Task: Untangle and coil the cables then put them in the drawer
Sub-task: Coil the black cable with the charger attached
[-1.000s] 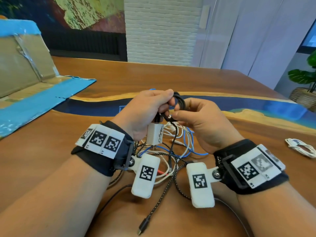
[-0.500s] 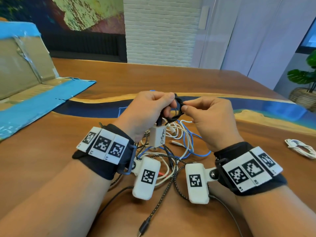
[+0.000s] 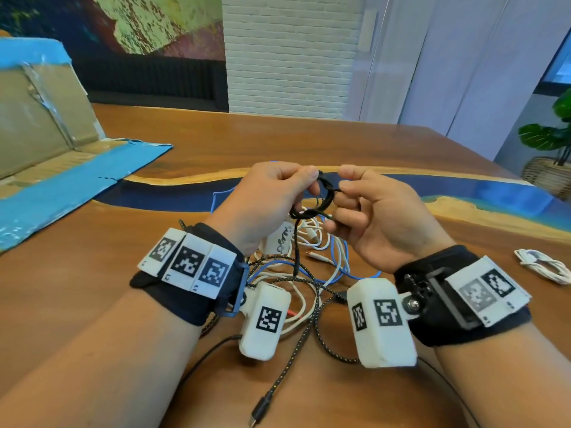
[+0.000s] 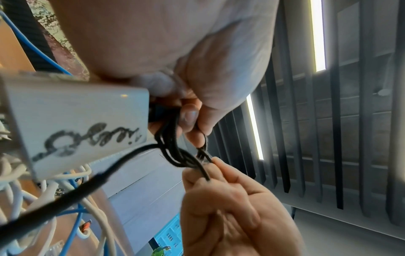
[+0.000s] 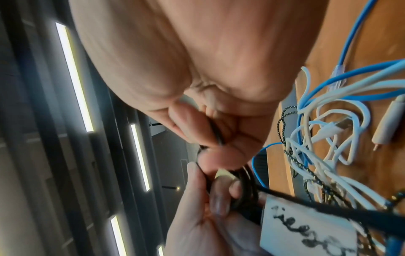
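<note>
Both hands up over tangle: left hand (image 3: pixel 272 196) grips small black cable coil (image 3: pixel 312 202), right hand (image 3: pixel 370 211) pinches its loose strand. Cable looks light, limp; prob. best held at the loops.

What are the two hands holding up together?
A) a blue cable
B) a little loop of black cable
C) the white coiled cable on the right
B: the left hand and the right hand both pinch a small black cable coil above the tangle on the table.
</note>
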A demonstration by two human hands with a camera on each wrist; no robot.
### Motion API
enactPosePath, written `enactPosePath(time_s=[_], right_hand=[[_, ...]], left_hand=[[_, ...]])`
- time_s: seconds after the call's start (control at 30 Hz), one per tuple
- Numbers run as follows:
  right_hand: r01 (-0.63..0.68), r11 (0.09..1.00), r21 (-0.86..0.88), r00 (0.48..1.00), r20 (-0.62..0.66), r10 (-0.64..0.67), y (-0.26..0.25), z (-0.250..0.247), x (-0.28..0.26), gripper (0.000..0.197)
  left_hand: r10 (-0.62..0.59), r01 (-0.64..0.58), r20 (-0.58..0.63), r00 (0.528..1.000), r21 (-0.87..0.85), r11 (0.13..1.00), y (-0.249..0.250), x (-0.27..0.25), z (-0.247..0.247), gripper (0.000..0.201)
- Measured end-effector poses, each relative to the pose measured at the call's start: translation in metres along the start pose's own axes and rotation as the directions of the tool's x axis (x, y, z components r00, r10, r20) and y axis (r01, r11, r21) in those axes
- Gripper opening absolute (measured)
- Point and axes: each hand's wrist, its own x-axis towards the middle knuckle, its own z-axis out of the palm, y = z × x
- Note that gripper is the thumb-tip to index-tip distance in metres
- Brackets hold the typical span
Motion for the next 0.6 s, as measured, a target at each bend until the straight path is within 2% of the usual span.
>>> enactPosePath(time_s=[0.07,0.13,0.2,0.23,0.3,0.37,0.43,0.5,0.6], right_hand=[[0.007,0.99,-0.141,1.0,0.012,-0.005,0.0,-0.006,0.001,0.019],[0.066,0.925,-0.375,0.998,0.004,-0.069,0.001,-0.011,0.003,0.018],[0.145,0.862,-0.486,0.987,0.016,-0.157,0.0,-0.013,0.005,0.012],[0.17,0.873,-0.458,0.983,0.019,-0.181,0.0,-0.013,0.005,0.011],[0.154,0.952,-0.265,0.988,0.011,-0.156,0.0,-0.012,0.005,0.013],[0.086,0.992,-0.087,0.996,0.011,-0.085,-0.002,-0.009,0.003,0.018],[0.014,1.0,-0.016,1.0,0.02,-0.014,-0.004,-0.009,0.002,0.025],[-0.009,0.999,-0.039,1.0,0.025,0.01,-0.004,-0.011,0.003,0.028],[0.069,0.977,-0.202,0.997,-0.029,-0.076,0.003,-0.014,0.008,0.023]], left_hand=[[-0.014,0.014,0.008,1.0,0.012,1.0,0.0,-0.001,0.001,0.038],[-0.037,0.037,0.004,0.999,0.021,0.999,0.0,-0.001,0.0,0.039],[-0.05,0.05,-0.009,0.999,0.034,0.998,-0.001,0.0,-0.003,0.04],[-0.051,0.052,-0.012,0.999,0.037,0.998,0.0,0.001,-0.004,0.04],[-0.047,0.047,-0.01,0.999,0.034,0.998,0.0,0.001,-0.005,0.042],[-0.04,0.041,-0.019,0.999,0.03,0.999,-0.001,0.001,-0.006,0.042],[-0.037,0.038,-0.053,0.998,0.028,0.999,-0.002,0.002,-0.01,0.042],[-0.048,0.049,-0.076,0.996,0.007,0.999,-0.003,0.004,-0.014,0.041],[-0.107,0.101,-0.053,0.993,-0.104,0.99,-0.002,0.005,-0.018,0.037]])
